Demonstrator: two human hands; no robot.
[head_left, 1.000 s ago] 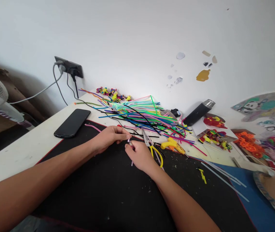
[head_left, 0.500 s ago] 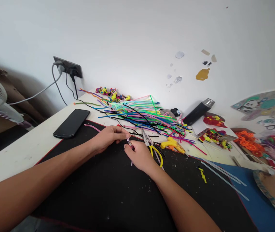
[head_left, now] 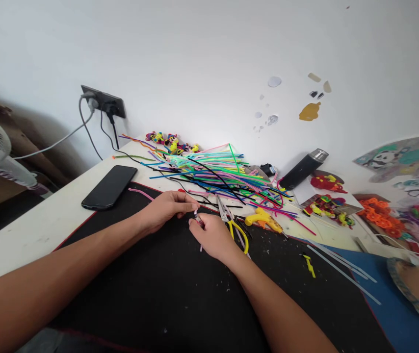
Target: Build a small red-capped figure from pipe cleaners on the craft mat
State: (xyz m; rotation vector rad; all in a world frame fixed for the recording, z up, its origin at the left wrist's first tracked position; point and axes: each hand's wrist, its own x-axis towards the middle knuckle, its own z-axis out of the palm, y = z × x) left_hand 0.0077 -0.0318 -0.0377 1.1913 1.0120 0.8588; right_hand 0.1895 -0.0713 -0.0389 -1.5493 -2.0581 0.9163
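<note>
My left hand (head_left: pixel 165 210) is closed, thumb and forefinger pinching a pale pink pipe cleaner (head_left: pixel 195 212) whose short end shows at the fingertips. Right beside it, my right hand (head_left: pixel 214 236) is closed round a small object (head_left: pixel 199 222) with a dark, shiny part; its kind is mostly hidden by the thumb and fingers. Below the right thumb a short pink bit sticks out. A longer pink strand (head_left: pixel 141 192) shows behind the left hand. Scissors with yellow handles (head_left: pixel 245 237) lie just beyond the right hand, on the black mat (head_left: pixel 150 299).
A heap of coloured pipe cleaners (head_left: pixel 209 171) lies at the back. The phone (head_left: pixel 109 187) is at left. A yellow glue gun (head_left: pixel 264 220), clear glue sticks (head_left: pixel 344 272) and a black flask (head_left: pixel 303 169) stand or lie to the right. Finished figures (head_left: pixel 172 142) sit against the wall.
Both hands keep the same place and grip. The view has shifted very slightly; nothing else visibly differs.
</note>
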